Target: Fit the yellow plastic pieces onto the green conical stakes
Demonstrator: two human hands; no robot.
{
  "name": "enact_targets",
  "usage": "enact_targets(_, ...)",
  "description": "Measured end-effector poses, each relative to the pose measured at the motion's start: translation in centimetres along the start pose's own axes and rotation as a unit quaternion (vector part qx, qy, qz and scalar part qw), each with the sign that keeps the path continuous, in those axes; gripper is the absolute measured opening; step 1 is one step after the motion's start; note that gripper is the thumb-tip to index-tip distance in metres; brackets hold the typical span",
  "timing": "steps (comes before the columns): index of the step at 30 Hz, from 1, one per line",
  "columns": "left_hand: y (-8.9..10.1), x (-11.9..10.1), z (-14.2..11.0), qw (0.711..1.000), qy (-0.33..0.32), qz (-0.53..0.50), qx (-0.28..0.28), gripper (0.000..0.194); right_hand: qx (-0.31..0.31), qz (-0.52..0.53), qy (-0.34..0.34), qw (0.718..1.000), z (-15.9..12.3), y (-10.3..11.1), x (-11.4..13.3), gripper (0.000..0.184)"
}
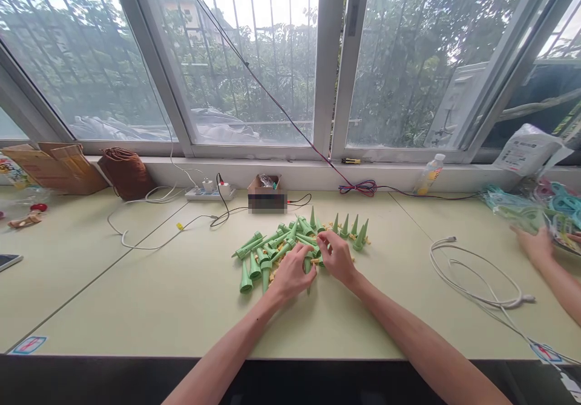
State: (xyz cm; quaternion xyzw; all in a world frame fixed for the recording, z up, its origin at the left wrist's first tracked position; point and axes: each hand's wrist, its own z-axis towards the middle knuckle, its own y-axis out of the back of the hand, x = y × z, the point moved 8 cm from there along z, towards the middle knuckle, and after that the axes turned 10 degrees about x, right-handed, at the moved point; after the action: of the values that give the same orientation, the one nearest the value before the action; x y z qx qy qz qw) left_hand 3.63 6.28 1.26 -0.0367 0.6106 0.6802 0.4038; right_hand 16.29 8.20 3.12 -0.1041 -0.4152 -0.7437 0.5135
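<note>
A heap of green plastic spikes [254,267], hollow cones with wide collars, lies on the table in front of me, with small yellow pieces mixed in. My left hand [292,273] is at the near side of the heap, thumb and fingers closed around a green spike [307,266] that points down. Right beside it, my right hand [336,256] has its fingertips pinched together; whatever is between them is too small to make out. Several upright green spikes [345,226] stand in a row behind my right hand, with yellow pieces [367,241] near them.
Behind the heap sits a small open box [264,183]; a power strip [209,193] and cables lie to its left. On the right are a coiled white cable [476,299], a bottle [430,175] and another person's hand [538,247] by plastic-wrapped items. A cardboard box [59,172] stands far left.
</note>
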Motion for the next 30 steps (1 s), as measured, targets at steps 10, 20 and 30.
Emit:
enact_targets(10,-0.07,-0.04,0.06,1.000,0.000,-0.018,0.003,0.029,0.002,0.001,-0.002,1.000,-0.03,-0.02,0.00,0.014)
enact_targets(20,0.04,0.45,0.19,0.997,0.010,-0.074,-0.001,0.026,0.000,0.002,-0.001,1.000,-0.02,0.08,0.18,0.015)
enact_targets(30,0.78,0.63,0.24,0.994,0.005,-0.104,-0.040,0.028,-0.004,0.002,-0.002,1.000,-0.01,0.10,0.18,0.017)
